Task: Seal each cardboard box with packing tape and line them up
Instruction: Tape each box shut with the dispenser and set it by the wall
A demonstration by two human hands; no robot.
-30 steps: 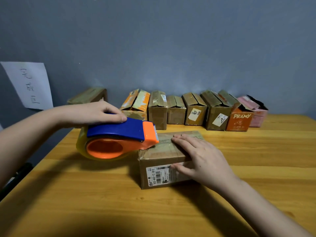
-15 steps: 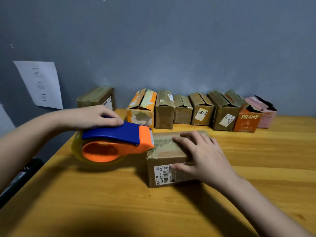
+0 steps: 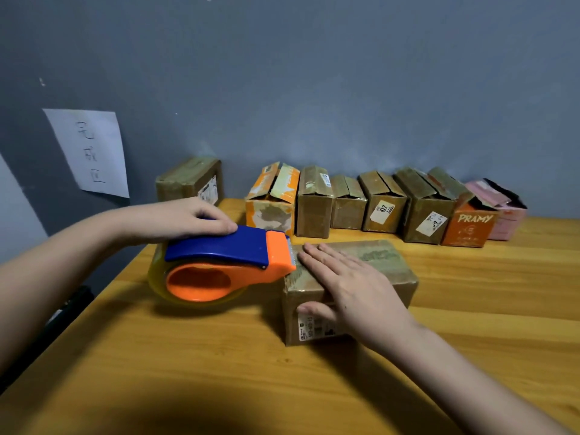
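Cardboard box (image 3: 376,268), rectangular, under flat right hand (image 3: 354,287); left hand (image 3: 185,218) grips plastic tape dispenser (image 3: 226,262).

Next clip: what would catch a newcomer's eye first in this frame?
The blue and orange tape dispenser stands out, gripped by the left hand with its front edge at the left end of the brown box in the middle of the wooden table. The right hand lies flat on that box's top. Behind, a row of boxes lines the grey wall, most with flaps unsealed.
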